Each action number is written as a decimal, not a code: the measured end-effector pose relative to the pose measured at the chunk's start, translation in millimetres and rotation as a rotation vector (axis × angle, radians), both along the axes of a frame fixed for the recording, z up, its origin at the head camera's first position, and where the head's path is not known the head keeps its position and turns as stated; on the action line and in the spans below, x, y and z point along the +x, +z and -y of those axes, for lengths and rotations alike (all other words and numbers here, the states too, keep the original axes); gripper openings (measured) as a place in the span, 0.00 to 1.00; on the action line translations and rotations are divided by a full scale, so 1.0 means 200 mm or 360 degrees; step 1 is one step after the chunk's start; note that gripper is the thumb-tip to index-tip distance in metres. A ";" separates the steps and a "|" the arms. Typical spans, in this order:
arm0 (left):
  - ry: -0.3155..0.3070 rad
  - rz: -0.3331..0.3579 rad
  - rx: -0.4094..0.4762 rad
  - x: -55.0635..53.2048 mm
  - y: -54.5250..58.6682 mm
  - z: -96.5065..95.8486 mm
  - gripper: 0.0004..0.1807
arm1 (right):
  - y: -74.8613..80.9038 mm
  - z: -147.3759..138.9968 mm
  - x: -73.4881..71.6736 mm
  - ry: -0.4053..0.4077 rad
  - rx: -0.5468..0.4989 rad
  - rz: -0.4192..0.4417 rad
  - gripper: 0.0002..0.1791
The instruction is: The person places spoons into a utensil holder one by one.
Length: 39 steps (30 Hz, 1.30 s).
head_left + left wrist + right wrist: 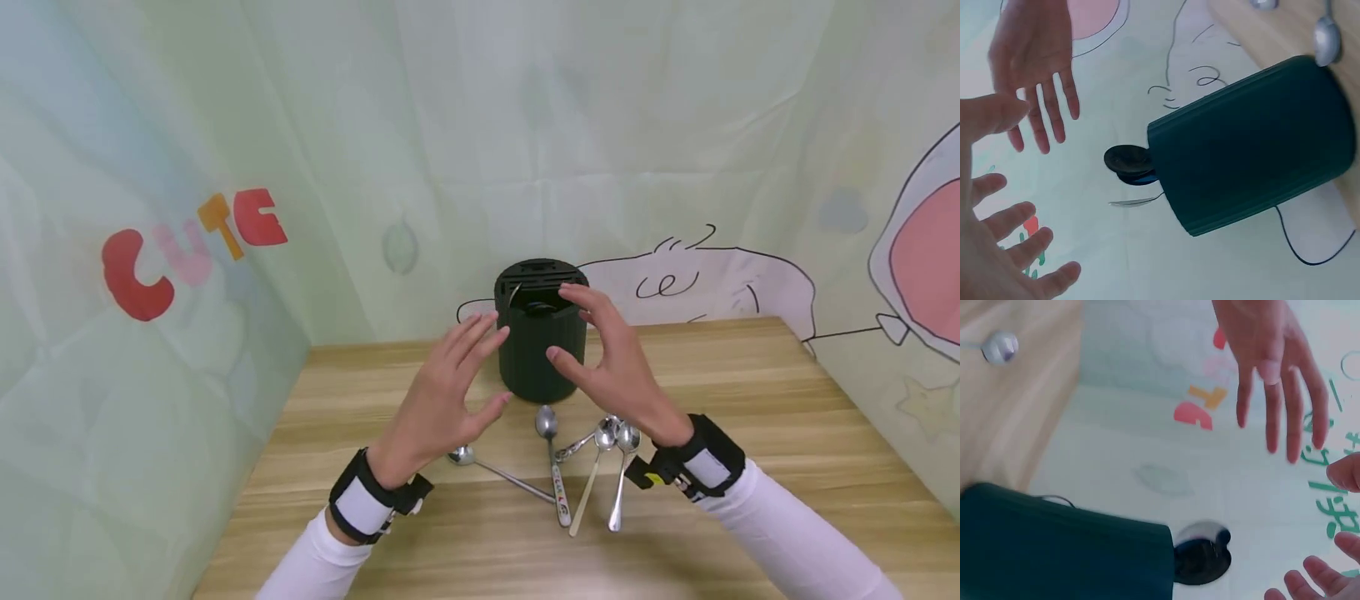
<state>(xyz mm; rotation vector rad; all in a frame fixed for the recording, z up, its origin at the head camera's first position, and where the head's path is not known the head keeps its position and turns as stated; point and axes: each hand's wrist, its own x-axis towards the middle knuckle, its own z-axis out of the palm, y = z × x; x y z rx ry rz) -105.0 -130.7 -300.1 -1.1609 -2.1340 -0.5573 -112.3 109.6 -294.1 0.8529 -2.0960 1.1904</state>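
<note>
A dark green utensil holder point(540, 354) stands upright at the back of the table. Black spoon heads point(1127, 160) and a thin silver utensil point(1135, 202) stick out of its top in the left wrist view. My left hand point(441, 404) hovers in front and to the left of the holder, fingers spread, holding nothing. Opposite it, my right hand point(618, 367) hovers by the right side with its fingers apart and slightly bent, also holding nothing. Both wrist views show air between the hands and the holder.
Several loose spoons lie on the wooden table point(360, 517) below the hands: one angled left point(510, 478), one with a patterned handle point(557, 475), one with a cream handle point(587, 487), one all silver point(621, 487). A printed cloth point(360, 167) hangs behind and beside the table.
</note>
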 end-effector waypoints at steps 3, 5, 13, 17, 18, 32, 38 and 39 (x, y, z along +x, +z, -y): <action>0.0033 0.0010 -0.0106 0.04 -0.05 0.02 0.43 | -0.05 0.02 0.06 -0.0015 0.0049 0.0021 0.37; 0.0065 0.0021 -0.0178 0.07 -0.10 0.03 0.43 | -0.10 0.03 0.09 -0.0032 0.0116 0.0031 0.38; 0.0264 0.0193 -0.0477 0.14 -0.33 0.06 0.47 | -0.34 0.08 0.15 -0.0017 0.0579 0.0089 0.51; 0.0309 0.0336 -0.0533 0.17 -0.43 0.07 0.50 | -0.44 0.09 0.18 -0.0059 0.0836 0.0135 0.57; 0.0320 0.0354 -0.0548 0.17 -0.45 0.07 0.50 | -0.46 0.10 0.19 -0.0068 0.0887 0.0154 0.58; 0.0355 0.0549 -0.0807 0.13 -0.68 0.07 0.49 | -0.69 0.15 0.23 -0.0040 0.1227 0.0435 0.62; 0.0295 0.0656 -0.0947 0.12 -0.71 0.07 0.42 | -0.74 0.16 0.25 0.0040 0.1211 0.0622 0.54; 0.0287 0.0689 -0.0964 0.13 -0.72 0.07 0.41 | -0.74 0.17 0.25 0.0047 0.1208 0.0636 0.51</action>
